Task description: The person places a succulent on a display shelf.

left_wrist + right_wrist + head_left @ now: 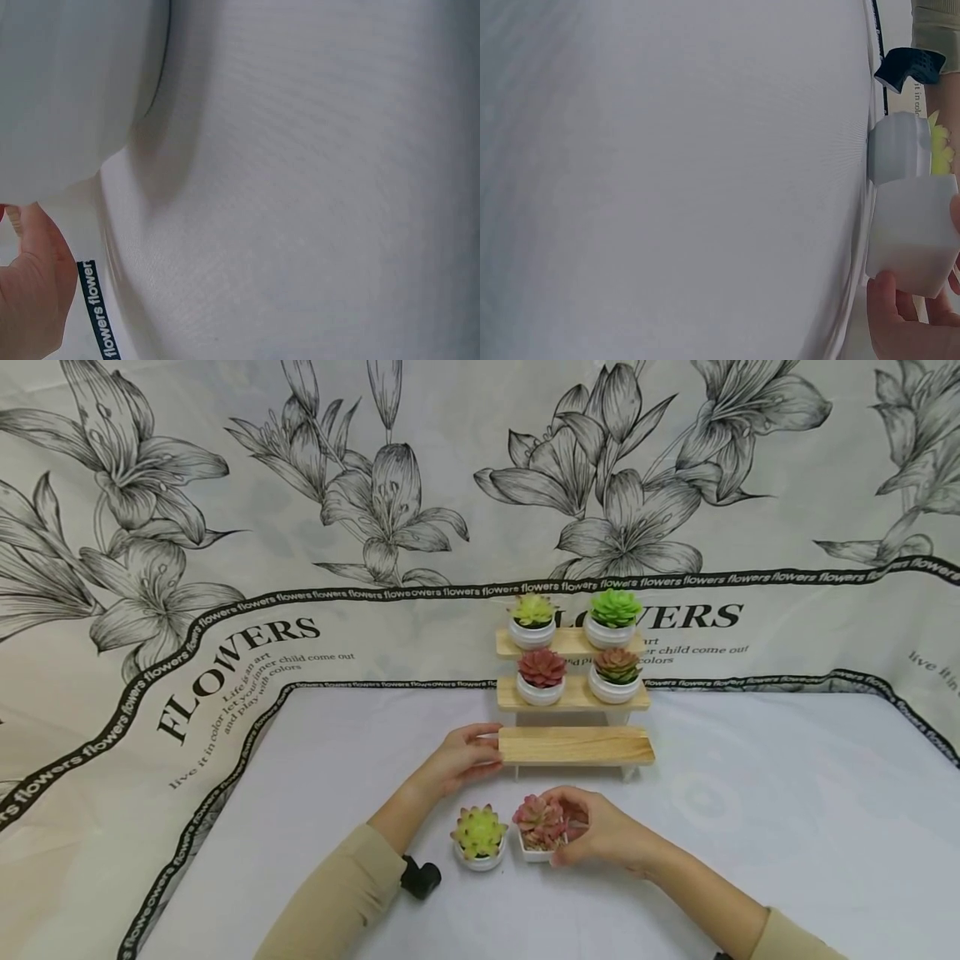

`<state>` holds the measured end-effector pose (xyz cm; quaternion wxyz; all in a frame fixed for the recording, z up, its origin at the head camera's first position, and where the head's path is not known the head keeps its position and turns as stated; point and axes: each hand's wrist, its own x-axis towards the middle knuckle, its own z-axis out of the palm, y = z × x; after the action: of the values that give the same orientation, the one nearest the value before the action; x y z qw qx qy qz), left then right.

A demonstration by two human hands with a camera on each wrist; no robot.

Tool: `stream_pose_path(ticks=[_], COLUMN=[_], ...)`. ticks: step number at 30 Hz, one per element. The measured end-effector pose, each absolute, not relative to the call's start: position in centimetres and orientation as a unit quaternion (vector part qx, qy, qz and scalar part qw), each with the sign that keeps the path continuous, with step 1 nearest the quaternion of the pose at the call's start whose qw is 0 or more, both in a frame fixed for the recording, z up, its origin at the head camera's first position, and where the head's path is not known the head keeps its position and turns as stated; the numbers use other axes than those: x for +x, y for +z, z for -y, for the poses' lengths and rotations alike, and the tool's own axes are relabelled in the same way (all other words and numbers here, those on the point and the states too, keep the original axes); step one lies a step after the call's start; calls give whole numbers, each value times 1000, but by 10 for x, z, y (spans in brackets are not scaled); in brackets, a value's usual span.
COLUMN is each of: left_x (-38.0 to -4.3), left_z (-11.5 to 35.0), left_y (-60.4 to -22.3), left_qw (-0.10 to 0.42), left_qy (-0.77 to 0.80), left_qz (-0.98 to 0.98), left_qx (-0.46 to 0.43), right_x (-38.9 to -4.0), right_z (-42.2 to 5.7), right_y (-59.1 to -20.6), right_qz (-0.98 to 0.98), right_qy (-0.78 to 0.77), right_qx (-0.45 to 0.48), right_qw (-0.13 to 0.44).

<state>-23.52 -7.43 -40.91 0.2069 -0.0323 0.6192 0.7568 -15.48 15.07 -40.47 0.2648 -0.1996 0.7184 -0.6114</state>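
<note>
My right hand [600,831] grips a pink succulent [540,821] in a square white pot [911,232] from its right side, with the fingers behind and the thumb in front. The pot is at the tabletop, close to a yellow-green succulent [480,833] in a round white pot [898,148]. Farther back, my left hand [467,756] holds the left end of the lowest shelf [577,746] of a three-tier wooden stand. In the left wrist view, part of the left hand [37,277] shows at the lower left, below a large, close white pot [67,82].
The middle shelf [572,695] bears a red succulent [542,668] and a green-red one [617,666]. On the top shelf [572,642] stand a yellow succulent [532,610] and a bright green one [614,607]. A flower-printed cloth [420,635] hangs behind the white table [765,793].
</note>
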Motion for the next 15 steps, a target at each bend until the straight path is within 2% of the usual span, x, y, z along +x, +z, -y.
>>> stream_pose_path(ticks=[15], left_x=[-234], left_z=[74], left_y=[-408], left_qw=[207], left_qy=[755], left_qz=[-621], left_qx=[-29], right_x=[-159], right_z=[-155], right_y=[-388], right_qz=[-740], right_qy=[-596], right_qx=[-179], right_qw=[256])
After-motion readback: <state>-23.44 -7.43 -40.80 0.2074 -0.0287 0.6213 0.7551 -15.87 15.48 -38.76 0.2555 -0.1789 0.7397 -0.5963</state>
